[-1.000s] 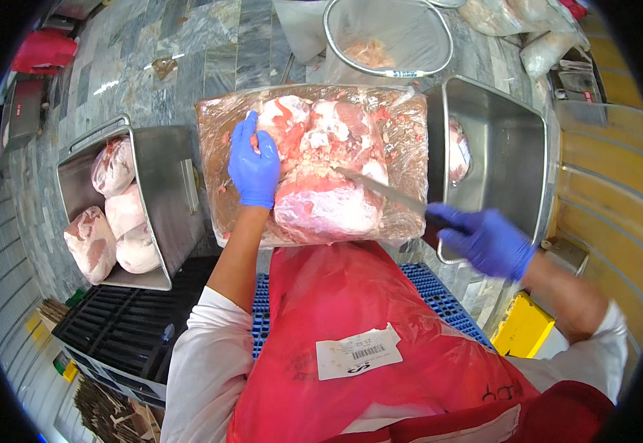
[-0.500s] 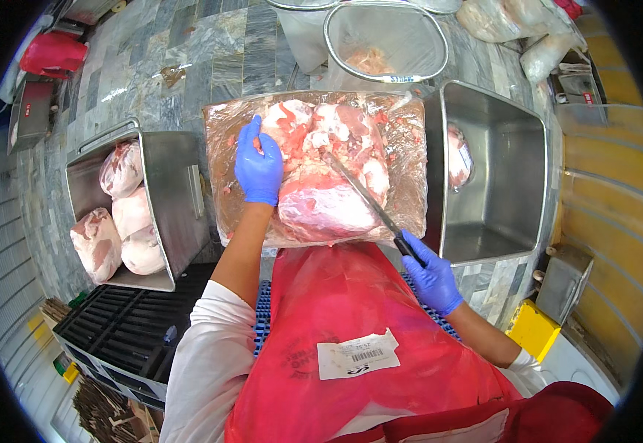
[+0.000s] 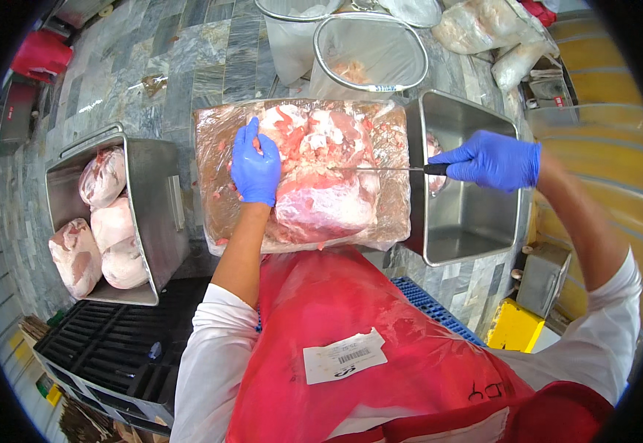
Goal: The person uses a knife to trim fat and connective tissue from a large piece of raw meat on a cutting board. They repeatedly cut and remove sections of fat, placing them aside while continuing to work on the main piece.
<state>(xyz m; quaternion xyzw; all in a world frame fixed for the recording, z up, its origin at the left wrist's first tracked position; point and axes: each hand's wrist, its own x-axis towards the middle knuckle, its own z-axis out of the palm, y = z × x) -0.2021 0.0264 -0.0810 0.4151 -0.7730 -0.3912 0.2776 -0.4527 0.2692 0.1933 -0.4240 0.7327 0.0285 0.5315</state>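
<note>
Here, closest to the camera, a red plastic apron (image 3: pixel 351 332) with a white label covers the person's front. Just beyond it, a large piece of raw meat (image 3: pixel 321 188) lies on a cutting board (image 3: pixel 214 199) wrapped in clear film, in the middle of the worktop. The left hand (image 3: pixel 255 166), in a blue glove, presses flat on the left side of the meat, its fingers spread apart. The right hand (image 3: pixel 492 159), also in a blue glove, has its fingers clamped on the dark handle of a knife (image 3: pixel 388 168); the thin blade lies level and points left, with its tip at the meat's top. Under this hand stands a steel tray (image 3: pixel 469 236). On the left, another steel tray (image 3: pixel 155 221) holds wrapped pieces of meat. Farther away, a round bin (image 3: pixel 369 55) lined with a clear bag stands on the grey stone floor (image 3: pixel 151 66).
</note>
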